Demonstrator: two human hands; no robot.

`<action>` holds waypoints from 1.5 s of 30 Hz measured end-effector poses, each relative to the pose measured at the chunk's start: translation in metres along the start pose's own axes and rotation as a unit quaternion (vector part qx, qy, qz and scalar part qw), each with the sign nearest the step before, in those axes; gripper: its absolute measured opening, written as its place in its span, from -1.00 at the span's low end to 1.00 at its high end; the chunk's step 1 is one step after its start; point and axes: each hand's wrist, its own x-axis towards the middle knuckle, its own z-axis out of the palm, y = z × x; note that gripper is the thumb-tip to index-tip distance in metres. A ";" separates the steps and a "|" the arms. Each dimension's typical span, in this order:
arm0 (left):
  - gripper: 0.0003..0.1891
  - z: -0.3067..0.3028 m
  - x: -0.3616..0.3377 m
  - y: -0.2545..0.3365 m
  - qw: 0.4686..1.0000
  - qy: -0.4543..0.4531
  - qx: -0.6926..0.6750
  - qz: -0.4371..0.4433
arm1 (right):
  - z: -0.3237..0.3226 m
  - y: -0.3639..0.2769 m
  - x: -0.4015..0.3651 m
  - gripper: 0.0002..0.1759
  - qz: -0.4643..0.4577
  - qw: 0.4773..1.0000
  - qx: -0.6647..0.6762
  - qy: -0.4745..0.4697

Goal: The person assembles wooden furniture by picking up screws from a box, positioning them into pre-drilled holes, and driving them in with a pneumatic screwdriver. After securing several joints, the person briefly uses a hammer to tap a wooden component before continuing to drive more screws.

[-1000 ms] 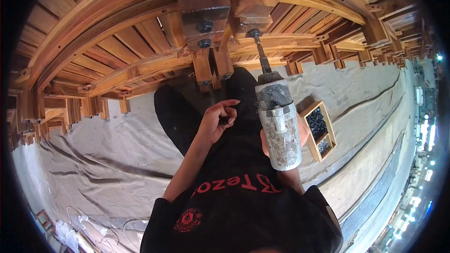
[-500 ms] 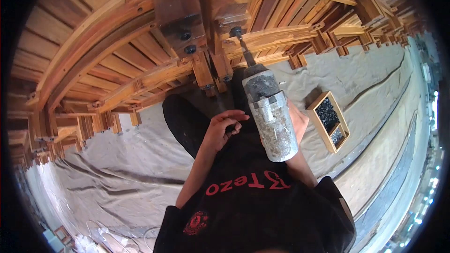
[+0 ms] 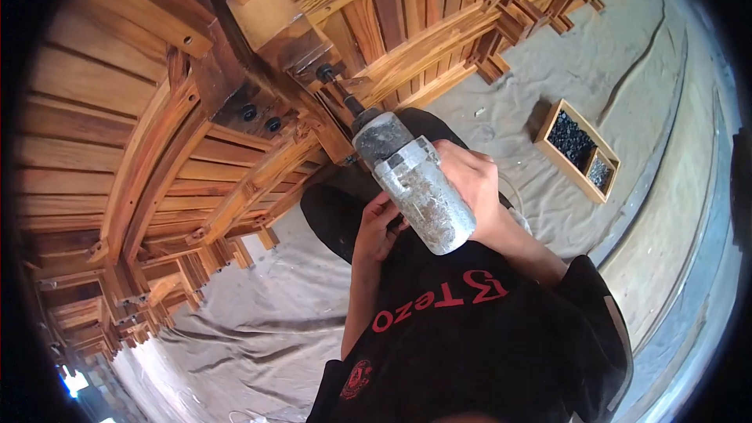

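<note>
My right hand [image 3: 470, 176] is wrapped round a worn grey metal power driver [image 3: 427, 196]. Its dark bit points up and left, with the tip at a black bolt head [image 3: 325, 73] in the end of a wooden block [image 3: 270, 27]. My left hand [image 3: 376, 227] is beside the driver's left side, below the frame, with curled fingers; the driver partly covers it, and what its fingers hold is too small to tell. Two more black bolts [image 3: 249, 113] show in the darker block to the left.
Curved, slatted wooden frames [image 3: 149, 164] with many short legs fill the upper and left view. A wooden box [image 3: 601, 189] with black hardware and smaller silvery pieces lies at right on a grey cloth [image 3: 258, 329]. My dark-clad knees are beneath the frame.
The view has turned and shifted, so the blocks appear further left and the box further right. The driver's tip remains at the bolt. My left hand is closer to the driver.
</note>
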 end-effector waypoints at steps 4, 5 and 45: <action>-0.70 0.008 -0.003 0.006 0.998 0.024 -0.056 -0.010 | -0.003 0.006 -0.009 -0.63 -0.013 1.000 0.002 0.007; -0.69 0.011 -0.003 0.011 0.993 0.022 -0.115 -0.021 | -0.003 0.007 -0.011 -0.63 -0.022 1.000 0.002 0.012; -0.80 0.042 0.016 0.032 0.992 0.030 -0.115 -0.043 | -0.017 0.014 -0.050 -0.71 0.058 0.995 0.076 -0.021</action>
